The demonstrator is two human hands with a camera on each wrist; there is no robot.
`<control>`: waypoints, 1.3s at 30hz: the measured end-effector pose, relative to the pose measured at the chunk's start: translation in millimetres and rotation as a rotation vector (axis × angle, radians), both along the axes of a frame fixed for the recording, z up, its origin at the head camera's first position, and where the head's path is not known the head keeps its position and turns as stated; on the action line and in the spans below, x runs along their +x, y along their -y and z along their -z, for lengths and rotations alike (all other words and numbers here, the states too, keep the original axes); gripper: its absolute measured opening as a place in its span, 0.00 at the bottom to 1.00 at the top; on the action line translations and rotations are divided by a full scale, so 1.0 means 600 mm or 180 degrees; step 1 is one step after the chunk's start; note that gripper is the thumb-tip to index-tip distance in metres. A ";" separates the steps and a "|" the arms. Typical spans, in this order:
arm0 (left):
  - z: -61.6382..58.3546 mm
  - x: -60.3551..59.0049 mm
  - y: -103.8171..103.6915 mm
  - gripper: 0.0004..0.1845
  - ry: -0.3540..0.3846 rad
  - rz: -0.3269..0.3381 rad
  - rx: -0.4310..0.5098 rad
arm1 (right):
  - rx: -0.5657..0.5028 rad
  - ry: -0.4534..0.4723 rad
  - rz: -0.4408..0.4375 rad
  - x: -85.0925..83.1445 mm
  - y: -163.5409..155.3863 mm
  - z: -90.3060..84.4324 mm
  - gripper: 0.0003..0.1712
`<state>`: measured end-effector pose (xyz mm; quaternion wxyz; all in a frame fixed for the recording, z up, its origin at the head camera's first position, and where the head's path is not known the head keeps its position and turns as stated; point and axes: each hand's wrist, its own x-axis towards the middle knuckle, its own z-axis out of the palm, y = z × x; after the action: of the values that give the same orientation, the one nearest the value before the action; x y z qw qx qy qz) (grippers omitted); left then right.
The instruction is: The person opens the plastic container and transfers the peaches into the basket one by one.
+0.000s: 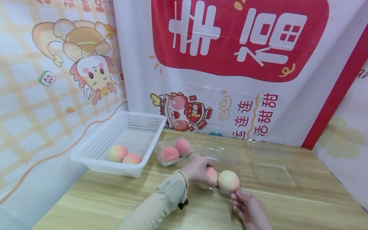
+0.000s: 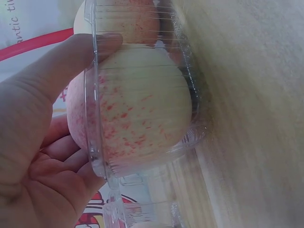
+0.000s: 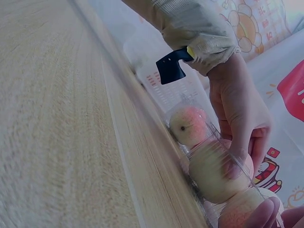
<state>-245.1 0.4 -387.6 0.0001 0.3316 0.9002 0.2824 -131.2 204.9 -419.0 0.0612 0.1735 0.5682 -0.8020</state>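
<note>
L hand [image 1: 198, 169] grips peach [image 1: 211, 174] | R hand [image 1: 251, 209] at clamshell [image 1: 227, 159] edge

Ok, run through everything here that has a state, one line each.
Open clamshell: lid back, two peaches inside.
Closed clamshell: lid down, two peaches inside.
White basket: upright, two peaches inside.
Left hand: grips the left peach.
Right hand: fingers touch the right peach.
</note>
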 end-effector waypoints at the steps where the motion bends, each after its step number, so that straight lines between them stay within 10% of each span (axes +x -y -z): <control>1: 0.000 0.000 0.001 0.18 -0.0024 0.0010 0.0016 | 0.0003 -0.0001 -0.0001 0.000 0.000 0.000 0.07; 14: -0.006 0.007 0.011 0.31 -0.0102 -0.0257 0.0524 | 0.0017 0.0002 0.0006 -0.002 -0.002 0.003 0.06; 39: -0.024 0.095 0.025 0.30 0.0591 -0.1049 0.3060 | 0.0000 0.0062 -0.0077 0.000 -0.001 0.001 0.07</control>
<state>-187.9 -14.7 -373.1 -0.1169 0.1214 0.7052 0.6887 -131.1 205.6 -419.5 0.0764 0.1744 0.5696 -0.7995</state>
